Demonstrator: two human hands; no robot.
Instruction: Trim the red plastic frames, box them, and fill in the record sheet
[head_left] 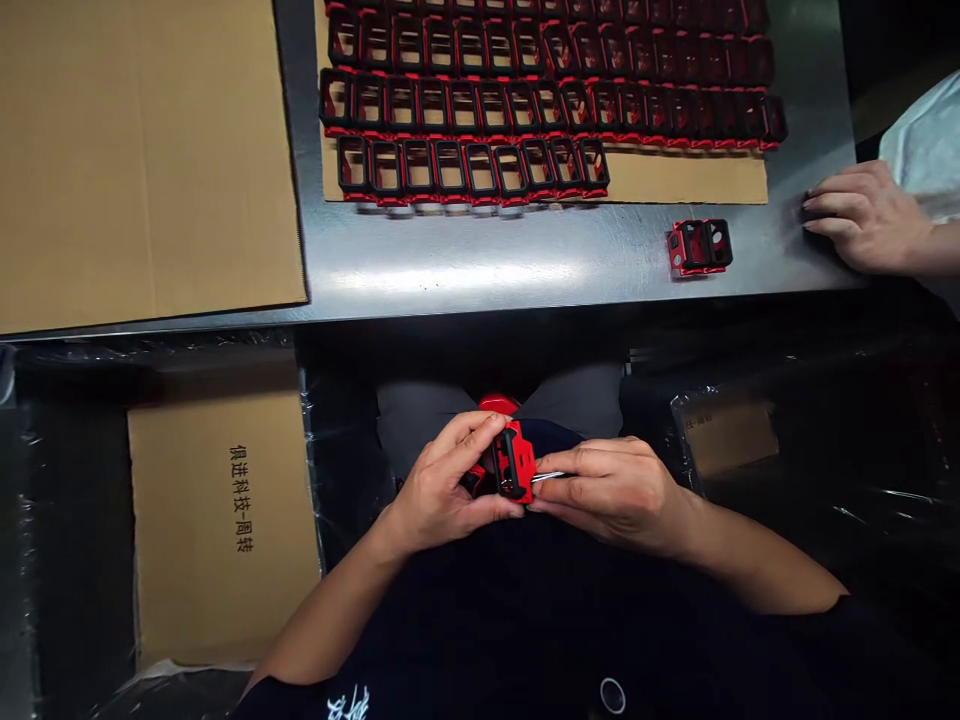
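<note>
Over the lap, the left hand (450,478) pinches a red-and-black frame (524,462) between thumb and fingers, while the right hand (611,492) pinches a thin metal piece (551,476) at its red side. Work on this frame looks unfinished; on the table (465,265), several rows of similar frames (450,133) stand on cardboard (690,180), seemingly done, the nearest row reaching only partway across. Whether the loose work (701,247) off the cardboard is finished, I cannot tell. The held frame's long axis runs near to far, slightly tilted, its black-rimmed opening turned leftward.
</note>
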